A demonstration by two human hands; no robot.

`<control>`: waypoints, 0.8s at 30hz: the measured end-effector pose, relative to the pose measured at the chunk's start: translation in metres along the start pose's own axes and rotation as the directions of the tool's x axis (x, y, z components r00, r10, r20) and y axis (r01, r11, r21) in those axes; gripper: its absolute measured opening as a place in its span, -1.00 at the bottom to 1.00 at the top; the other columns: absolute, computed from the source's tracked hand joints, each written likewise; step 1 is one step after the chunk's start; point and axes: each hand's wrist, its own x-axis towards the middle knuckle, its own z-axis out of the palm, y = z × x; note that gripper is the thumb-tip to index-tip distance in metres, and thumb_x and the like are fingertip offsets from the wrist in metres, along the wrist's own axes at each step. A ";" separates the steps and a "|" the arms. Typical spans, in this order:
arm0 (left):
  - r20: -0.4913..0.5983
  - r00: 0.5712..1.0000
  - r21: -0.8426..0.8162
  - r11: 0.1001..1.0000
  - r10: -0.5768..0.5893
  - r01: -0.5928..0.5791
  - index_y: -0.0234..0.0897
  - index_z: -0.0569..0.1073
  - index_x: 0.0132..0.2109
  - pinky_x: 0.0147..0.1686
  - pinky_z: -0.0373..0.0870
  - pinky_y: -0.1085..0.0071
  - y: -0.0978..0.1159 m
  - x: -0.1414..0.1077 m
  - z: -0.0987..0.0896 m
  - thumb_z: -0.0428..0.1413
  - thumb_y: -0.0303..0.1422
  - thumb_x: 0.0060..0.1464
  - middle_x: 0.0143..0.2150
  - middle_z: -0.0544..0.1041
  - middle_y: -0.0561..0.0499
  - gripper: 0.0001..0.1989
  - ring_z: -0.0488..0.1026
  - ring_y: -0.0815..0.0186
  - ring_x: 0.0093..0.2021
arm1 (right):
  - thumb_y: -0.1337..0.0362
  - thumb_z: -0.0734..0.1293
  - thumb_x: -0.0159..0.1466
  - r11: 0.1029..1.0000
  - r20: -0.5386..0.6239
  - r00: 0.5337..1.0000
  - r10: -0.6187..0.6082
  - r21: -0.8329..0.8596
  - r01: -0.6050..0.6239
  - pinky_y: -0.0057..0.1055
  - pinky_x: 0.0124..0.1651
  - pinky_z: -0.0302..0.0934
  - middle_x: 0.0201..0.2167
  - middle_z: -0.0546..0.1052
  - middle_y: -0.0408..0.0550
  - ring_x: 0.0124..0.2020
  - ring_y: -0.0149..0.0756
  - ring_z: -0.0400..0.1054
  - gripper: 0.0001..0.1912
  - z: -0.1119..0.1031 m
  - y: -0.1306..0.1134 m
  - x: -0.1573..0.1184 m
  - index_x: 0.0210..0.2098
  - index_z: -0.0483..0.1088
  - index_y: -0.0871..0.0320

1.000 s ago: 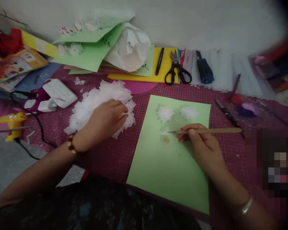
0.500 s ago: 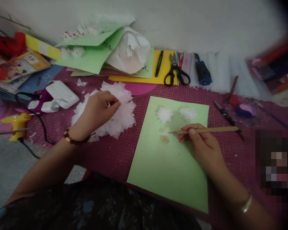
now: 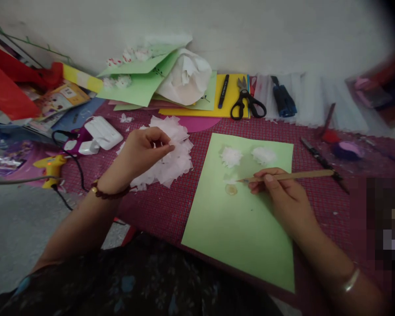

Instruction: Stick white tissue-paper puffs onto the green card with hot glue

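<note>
My left hand (image 3: 148,151) is over a pile of white tissue paper pieces (image 3: 181,162), thumb and forefinger pinched together. Whether a piece sits between the fingertips cannot be made out against the white pile. In my right hand (image 3: 283,193) is a pointed wooden stick (image 3: 309,174), held like a pen. Its tip is at a small white paper bit just above a round, glossy, glue-like blob (image 3: 231,189) on a light green sheet (image 3: 237,237). Two fluffy white paper tufts, a left one (image 3: 231,156) and a right one (image 3: 264,155), sit near the sheet's top edge.
Behind lie scissors (image 3: 245,103), a black marker (image 3: 223,91), a blue-black tool (image 3: 283,98) and folded green paper (image 3: 141,83). At left are a yellow glue gun (image 3: 52,169) with its cord and a power strip (image 3: 80,142). A dark pen (image 3: 316,153) lies right of the sheet.
The whole view has shifted, so everything appears a little further right. My left hand stays over the pile with its fingertips pinched; the stick tip remains at the white paper bit.
</note>
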 end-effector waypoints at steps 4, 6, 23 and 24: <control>0.149 0.978 -0.401 0.895 -0.145 0.194 -0.24 0.40 -0.41 -0.52 0.11 0.46 0.013 -0.006 0.013 0.25 -0.30 -0.08 -0.50 0.37 0.10 -0.82 0.23 0.44 -0.51 | 0.12 0.35 0.36 0.999 -0.022 0.999 -0.031 0.029 0.031 -0.34 -0.38 0.42 -0.47 0.57 -0.12 -0.48 -0.33 0.46 -0.84 0.003 -0.003 -0.003 -0.25 0.51 0.04; 0.227 0.959 -0.471 0.843 -0.168 0.259 -0.24 0.37 -0.41 -0.54 0.09 0.48 0.021 -0.008 0.027 0.24 -0.33 -0.07 -0.53 0.35 0.13 -0.82 0.20 0.47 -0.54 | 0.16 0.34 0.36 0.998 -0.054 0.997 -0.049 0.044 0.051 -0.32 -0.37 0.41 -0.44 0.58 -0.12 -0.47 -0.32 0.47 -0.89 0.007 -0.011 -0.007 -0.23 0.50 0.02; 0.347 0.936 -0.412 0.906 0.056 0.098 -0.22 0.45 -0.27 -0.46 0.28 0.39 0.025 -0.020 0.044 0.19 -0.26 -0.01 -0.43 0.48 0.04 -0.83 0.37 0.34 -0.45 | 0.08 0.45 0.23 0.996 0.083 0.996 0.014 -0.086 -0.007 -0.38 -0.40 0.14 -0.46 0.33 -0.23 -0.47 -0.40 0.19 -0.68 0.052 -0.041 -0.004 -0.37 0.23 0.04; 0.288 0.956 -0.323 0.946 0.061 0.037 -0.21 0.46 -0.23 -0.42 0.32 0.35 0.017 -0.021 0.038 0.17 -0.24 0.02 -0.41 0.49 0.03 -0.82 0.39 0.30 -0.43 | 0.07 0.45 0.22 0.997 0.084 0.996 0.029 -0.073 -0.022 -0.38 -0.39 0.15 -0.44 0.34 -0.23 -0.46 -0.40 0.20 -0.68 0.050 -0.040 -0.003 -0.37 0.23 0.03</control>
